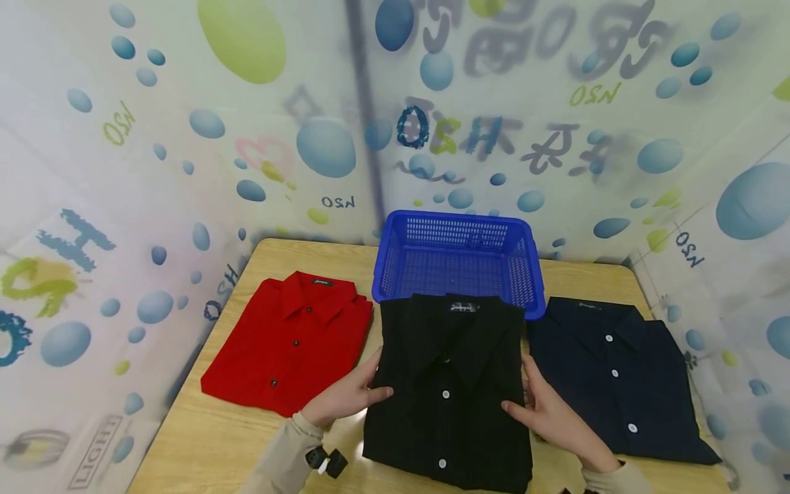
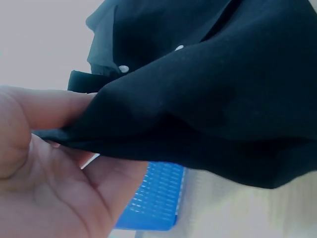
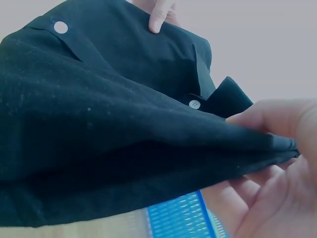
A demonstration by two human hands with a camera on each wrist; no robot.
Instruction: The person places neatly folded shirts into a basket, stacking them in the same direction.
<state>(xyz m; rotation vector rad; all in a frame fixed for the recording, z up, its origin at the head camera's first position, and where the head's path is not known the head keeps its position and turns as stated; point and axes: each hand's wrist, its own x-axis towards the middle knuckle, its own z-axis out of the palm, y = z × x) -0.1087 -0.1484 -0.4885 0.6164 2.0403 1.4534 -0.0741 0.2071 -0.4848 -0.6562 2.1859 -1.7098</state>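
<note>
A folded black shirt (image 1: 469,418) with white buttons is held up between both hands, collar toward the basket. My left hand (image 1: 354,394) pinches its left side edge, thumb on top and fingers beneath. The right hand (image 1: 549,412) grips the opposite edge the same way. In the left wrist view the cloth (image 2: 208,99) sags between the hands, and the left thumb lies over its edge. The right wrist view shows the shirt's layered edge (image 3: 148,168) between the right thumb and fingers. Behind the shirt stands a blue plastic basket (image 1: 457,271), its front rim partly hidden by the collar.
To the left a folded red shirt (image 1: 308,350) lies on the wooden table (image 1: 185,439). A folded navy shirt (image 1: 586,377) lies on the right, close beside the basket. A patterned curtain wall (image 1: 333,206) rises behind the table and along its sides.
</note>
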